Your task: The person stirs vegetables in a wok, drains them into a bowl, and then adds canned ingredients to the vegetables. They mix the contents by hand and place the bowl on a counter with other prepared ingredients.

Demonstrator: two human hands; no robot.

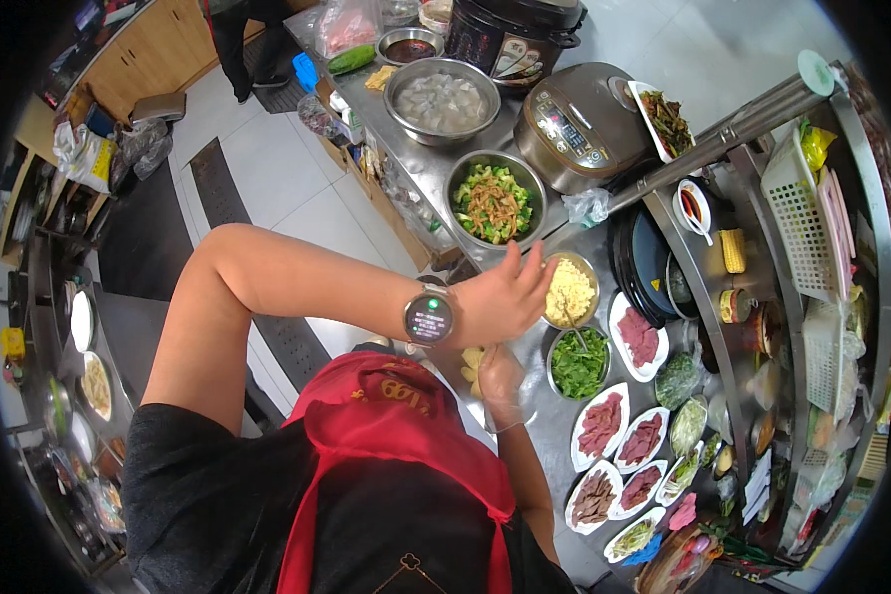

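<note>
My left hand stretches across in front of me with its fingers apart and nothing in them. A smartwatch with a lit screen sits on its wrist. The fingertips are beside a metal bowl of minced garlic, with a spoon in it. Below is my right hand, in a clear plastic glove, close to some pale yellow pieces. Whether it grips them is hidden. To its right stands a bowl of chopped green herbs. Above my left hand is a steel bowl of broccoli with brown strips.
White dishes of sliced raw meat line the steel counter at right. Beyond are a rice cooker, a pressure cooker and a bowl of pale chunks in liquid. Metal shelves rise at right. Another person's legs show at the upper left.
</note>
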